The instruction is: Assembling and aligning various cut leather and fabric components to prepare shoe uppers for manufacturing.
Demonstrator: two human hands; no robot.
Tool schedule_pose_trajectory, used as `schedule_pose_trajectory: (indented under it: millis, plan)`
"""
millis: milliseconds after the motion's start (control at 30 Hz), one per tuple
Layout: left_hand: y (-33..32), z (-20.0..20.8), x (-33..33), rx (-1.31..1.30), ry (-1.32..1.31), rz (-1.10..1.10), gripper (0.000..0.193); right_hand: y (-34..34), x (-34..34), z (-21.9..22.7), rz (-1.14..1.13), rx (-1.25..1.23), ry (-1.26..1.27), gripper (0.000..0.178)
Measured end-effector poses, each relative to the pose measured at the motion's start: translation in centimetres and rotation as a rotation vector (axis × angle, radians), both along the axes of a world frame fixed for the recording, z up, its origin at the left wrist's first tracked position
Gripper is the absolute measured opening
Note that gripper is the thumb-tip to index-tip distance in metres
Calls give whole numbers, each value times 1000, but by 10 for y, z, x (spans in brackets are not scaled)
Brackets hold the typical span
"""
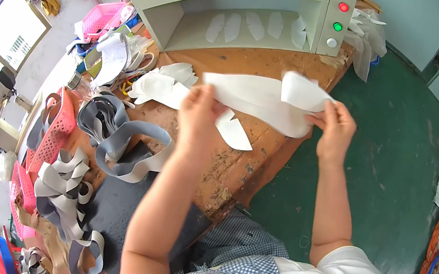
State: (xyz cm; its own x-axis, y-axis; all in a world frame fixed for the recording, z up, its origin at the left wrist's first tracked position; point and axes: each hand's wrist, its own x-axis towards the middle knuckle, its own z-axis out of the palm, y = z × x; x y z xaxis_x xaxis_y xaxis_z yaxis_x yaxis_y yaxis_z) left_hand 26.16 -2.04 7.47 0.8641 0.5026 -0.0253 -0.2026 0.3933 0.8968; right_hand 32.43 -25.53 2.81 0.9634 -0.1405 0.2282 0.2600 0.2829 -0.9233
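Note:
A long, curved white cut piece is stretched in the air over the worktable between my two hands. My left hand is closed on its left end, the fingertips pinching the edge. At the other side my right hand is closed near the long piece's right end. A smaller white flap, slightly blurred, rises by the right fingertips; whether it is a separate piece cannot be made out. Under and left of my left hand, more white cut pieces lie on the table, one pointed piece beside my left wrist.
A grey-green machine with red, green and white buttons stands at the back, several white pieces inside its opening. Grey strip loops, pink perforated baskets and a dark mat lie left on the worn wooden table. Green floor lies right.

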Motion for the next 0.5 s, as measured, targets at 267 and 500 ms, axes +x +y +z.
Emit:
schedule_pose_trajectory:
  millis: [267,500]
  plan:
    - [226,6,1,119,45,308,21,-61,39,17,71,116,-24,20]
    - [193,0,-11,33,-37,286,20,9,48,17,-265,-1097,-878,34]
